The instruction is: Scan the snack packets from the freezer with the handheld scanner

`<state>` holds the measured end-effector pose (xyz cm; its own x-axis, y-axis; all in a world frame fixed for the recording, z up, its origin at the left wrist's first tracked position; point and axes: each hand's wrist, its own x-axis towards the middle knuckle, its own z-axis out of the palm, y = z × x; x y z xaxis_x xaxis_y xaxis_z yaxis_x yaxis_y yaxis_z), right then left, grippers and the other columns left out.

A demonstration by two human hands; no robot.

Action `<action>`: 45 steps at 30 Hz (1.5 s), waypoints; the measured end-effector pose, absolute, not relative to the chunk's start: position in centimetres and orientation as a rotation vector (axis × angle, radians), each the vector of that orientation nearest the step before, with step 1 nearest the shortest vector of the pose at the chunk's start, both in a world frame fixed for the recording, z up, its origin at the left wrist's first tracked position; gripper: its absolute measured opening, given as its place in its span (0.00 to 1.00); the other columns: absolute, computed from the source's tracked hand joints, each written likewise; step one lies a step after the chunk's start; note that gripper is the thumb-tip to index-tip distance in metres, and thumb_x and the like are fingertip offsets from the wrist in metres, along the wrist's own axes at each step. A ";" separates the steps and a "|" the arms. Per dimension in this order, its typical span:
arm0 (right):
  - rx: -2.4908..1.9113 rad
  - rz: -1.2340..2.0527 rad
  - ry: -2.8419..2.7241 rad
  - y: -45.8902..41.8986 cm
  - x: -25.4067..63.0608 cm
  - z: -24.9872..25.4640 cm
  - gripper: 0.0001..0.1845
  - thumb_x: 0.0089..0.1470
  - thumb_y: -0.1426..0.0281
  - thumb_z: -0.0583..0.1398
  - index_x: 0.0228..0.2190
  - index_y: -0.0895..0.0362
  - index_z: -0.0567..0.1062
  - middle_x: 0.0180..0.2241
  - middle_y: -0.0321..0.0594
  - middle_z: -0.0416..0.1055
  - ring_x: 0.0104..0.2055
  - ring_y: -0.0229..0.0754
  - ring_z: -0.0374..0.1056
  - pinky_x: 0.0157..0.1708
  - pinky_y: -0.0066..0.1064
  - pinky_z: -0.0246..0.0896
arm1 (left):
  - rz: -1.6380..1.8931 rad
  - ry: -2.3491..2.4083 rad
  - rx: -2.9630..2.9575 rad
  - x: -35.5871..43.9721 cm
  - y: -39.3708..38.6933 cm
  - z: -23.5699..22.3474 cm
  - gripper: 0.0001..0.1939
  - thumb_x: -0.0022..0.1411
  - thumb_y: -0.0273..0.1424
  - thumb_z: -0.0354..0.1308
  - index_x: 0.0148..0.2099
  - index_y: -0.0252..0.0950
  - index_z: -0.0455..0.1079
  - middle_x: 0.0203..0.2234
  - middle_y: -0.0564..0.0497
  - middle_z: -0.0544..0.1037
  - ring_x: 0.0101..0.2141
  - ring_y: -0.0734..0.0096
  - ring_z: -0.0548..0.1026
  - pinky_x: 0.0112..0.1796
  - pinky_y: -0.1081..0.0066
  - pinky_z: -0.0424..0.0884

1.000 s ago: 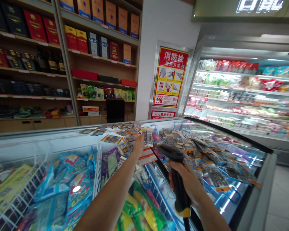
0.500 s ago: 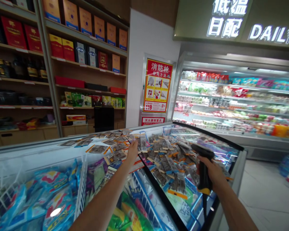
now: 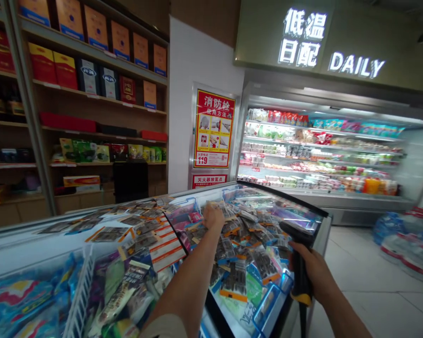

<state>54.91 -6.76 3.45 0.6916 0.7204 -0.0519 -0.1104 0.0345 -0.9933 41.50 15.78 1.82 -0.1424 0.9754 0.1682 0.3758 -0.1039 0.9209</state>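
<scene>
My right hand (image 3: 312,270) is wrapped round the handle of a black barcode scanner (image 3: 298,263) with a yellow-banded base and a cable hanging down. It stays at the right edge of the freezer. My left hand (image 3: 213,215) reaches across to the far part of a pile of flat packets (image 3: 234,277), clear with dark contents and orange or blue edges. Its fingers are blurred and partly hidden, so I cannot tell whether they hold one. More such packets (image 3: 111,234) lie spread on the freezer lid to the left. Beside them is an orange-and-white striped sheet (image 3: 167,244).
Below the glass, a white wire basket (image 3: 79,291) divides blue bags (image 3: 24,300) from other frozen goods. A black lid frame (image 3: 218,314) crosses the freezer. Shelves of boxes (image 3: 109,84) stand at left, a lit chiller (image 3: 320,141) behind, wrapped water bottles (image 3: 409,244) on the floor at right.
My left hand has moved from the lid's dividing frame, where a packet was at its fingers, rightwards over the pile. The view has turned right. The scanner remains in my right hand.
</scene>
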 end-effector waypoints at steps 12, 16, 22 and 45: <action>-1.417 0.768 -0.671 -5.6 50.5 4.1 0.14 0.38 0.63 0.63 0.15 0.59 0.66 0.11 0.34 0.65 0.12 0.35 0.60 0.12 0.25 0.52 | 1.266 1.635 1.719 34.4 17.2 2.3 0.22 0.56 0.34 0.48 0.53 0.36 0.60 0.55 0.41 0.60 0.55 0.57 0.55 0.52 0.57 0.50; -1.399 0.848 -0.741 -4.5 47.5 3.9 0.13 0.38 0.63 0.62 0.15 0.59 0.67 0.10 0.34 0.65 0.12 0.35 0.60 0.13 0.26 0.53 | 1.222 1.920 1.799 25.3 16.1 1.7 0.21 0.54 0.33 0.49 0.51 0.34 0.62 0.52 0.40 0.63 0.52 0.53 0.59 0.50 0.56 0.53; -1.392 0.909 -0.777 -3.7 44.0 3.4 0.12 0.40 0.63 0.61 0.17 0.58 0.68 0.11 0.33 0.65 0.12 0.36 0.60 0.13 0.26 0.53 | 0.786 2.215 1.981 16.1 13.6 -0.4 0.21 0.53 0.35 0.47 0.48 0.33 0.65 0.46 0.40 0.68 0.48 0.51 0.63 0.43 0.56 0.62; -1.380 1.007 -0.828 -3.6 41.2 3.1 0.11 0.43 0.65 0.59 0.17 0.58 0.65 0.11 0.33 0.64 0.12 0.34 0.60 0.12 0.25 0.53 | 0.053 1.510 2.664 21.6 12.1 4.9 0.12 0.37 0.21 0.59 0.28 0.38 0.74 0.30 0.46 0.76 0.39 0.55 0.70 0.41 0.61 0.62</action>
